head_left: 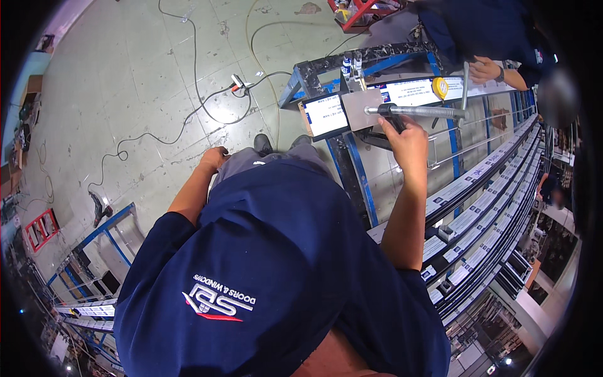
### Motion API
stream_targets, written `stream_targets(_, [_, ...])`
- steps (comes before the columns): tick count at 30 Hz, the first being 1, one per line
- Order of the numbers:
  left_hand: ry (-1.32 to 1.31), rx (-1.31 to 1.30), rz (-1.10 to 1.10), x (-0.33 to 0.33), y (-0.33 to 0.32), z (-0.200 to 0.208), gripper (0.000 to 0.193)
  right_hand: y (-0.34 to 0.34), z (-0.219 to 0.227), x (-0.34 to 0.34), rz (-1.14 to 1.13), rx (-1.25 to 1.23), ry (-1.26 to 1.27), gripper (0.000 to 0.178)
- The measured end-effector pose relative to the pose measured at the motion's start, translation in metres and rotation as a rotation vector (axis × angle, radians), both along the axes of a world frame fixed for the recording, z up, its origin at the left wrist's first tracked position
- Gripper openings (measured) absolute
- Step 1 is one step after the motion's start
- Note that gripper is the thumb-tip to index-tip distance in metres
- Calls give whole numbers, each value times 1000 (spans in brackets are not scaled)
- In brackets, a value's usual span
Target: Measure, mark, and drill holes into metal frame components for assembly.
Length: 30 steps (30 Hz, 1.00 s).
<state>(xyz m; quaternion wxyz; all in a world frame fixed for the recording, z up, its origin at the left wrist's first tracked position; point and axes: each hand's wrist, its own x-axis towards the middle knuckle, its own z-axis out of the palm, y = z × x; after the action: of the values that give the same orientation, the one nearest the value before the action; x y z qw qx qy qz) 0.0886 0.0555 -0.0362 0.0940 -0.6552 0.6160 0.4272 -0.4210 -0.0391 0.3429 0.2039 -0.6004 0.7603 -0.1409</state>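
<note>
My right hand (pixel 407 144) is closed around the dark body of a screw clamp (pixel 433 112). The clamp's long threaded rod runs to the right, ending at a grey crossbar handle. Its other end meets a flat greyish plate (pixel 360 107), which lies against a white-faced profile (pixel 323 117) on a blue and black work stand (pixel 352 173). Some of the clamp is hidden behind my fingers. Down by my left thigh hangs my left hand (pixel 217 157), away from the stand; its fingers are too small and partly hidden to read.
Near the profile are a yellow tape measure (pixel 440 87) and small bottles (pixel 347 65). Across the stand is a co-worker's hand (pixel 483 70). Long profiles (pixel 468 182) lie stacked at right. Cables (pixel 188 125) trail over the floor, and a red stand (pixel 361 14) is at the far side.
</note>
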Motion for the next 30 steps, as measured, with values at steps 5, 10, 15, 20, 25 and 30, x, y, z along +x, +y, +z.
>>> stream_targets(5, [-2, 27, 6, -5, 3, 1, 57, 2, 2, 1, -21, 16, 27, 44])
stream_targets(10, [4, 75, -23, -6, 9, -5, 63, 3, 0, 2, -3, -33, -13, 41])
stream_targets(15, [6, 89, -34, -11, 8, -11, 62, 3, -7, -3, 9, -47, 12, 41])
stream_targets(20, [22, 111, -9, -12, 7, -11, 62, 4, -6, -4, 11, -55, 26, 41])
stream_targets(25, [-4, 31, -9, -15, 4, -12, 56, 4, -6, -5, 39, -72, 36, 42])
stream_targets(30, [16, 91, 48, -19, -1, -14, 53, 3, -5, -4, 29, -49, 25, 42])
